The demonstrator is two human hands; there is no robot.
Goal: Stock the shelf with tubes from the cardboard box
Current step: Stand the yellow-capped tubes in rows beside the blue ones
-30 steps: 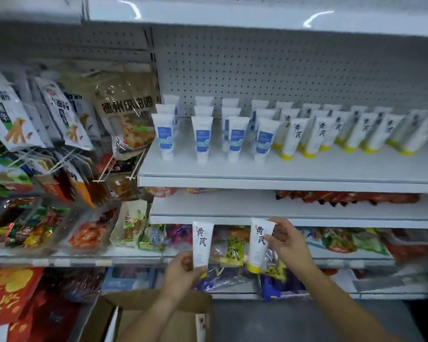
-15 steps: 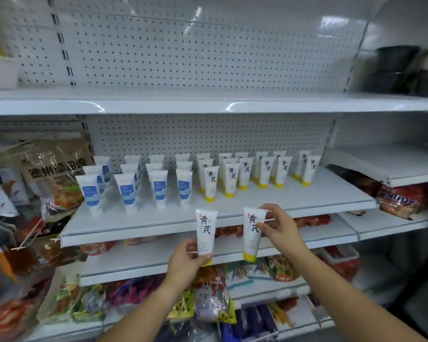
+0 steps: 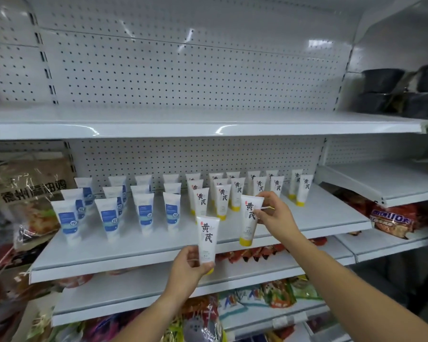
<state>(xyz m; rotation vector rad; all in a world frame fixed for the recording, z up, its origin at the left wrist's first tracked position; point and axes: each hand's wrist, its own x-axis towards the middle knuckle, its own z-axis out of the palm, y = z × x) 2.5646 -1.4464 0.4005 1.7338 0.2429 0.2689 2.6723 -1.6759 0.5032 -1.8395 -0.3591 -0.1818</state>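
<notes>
My left hand (image 3: 188, 267) grips a white tube with a yellow cap (image 3: 207, 239) by its lower end, held upright in front of the white shelf (image 3: 319, 218). My right hand (image 3: 274, 215) pinches the top of a second such tube (image 3: 249, 219), cap down, just over the shelf's front edge. On the shelf stand several white tubes with blue labels (image 3: 143, 213) at the left and several yellow-capped tubes (image 3: 237, 193) at the right. The cardboard box is out of view.
An upper white shelf (image 3: 183, 124) runs above, with dark containers (image 3: 386, 92) at its right end. Snack bags (image 3: 30, 198) hang at the left. Lower shelves hold coloured packets (image 3: 391, 220). Bare shelf surface lies in front of and right of the yellow-capped tubes.
Both hands have risen with their tubes from near the box up to the tube shelf. The view has tilted upward, so the box has dropped out of sight.
</notes>
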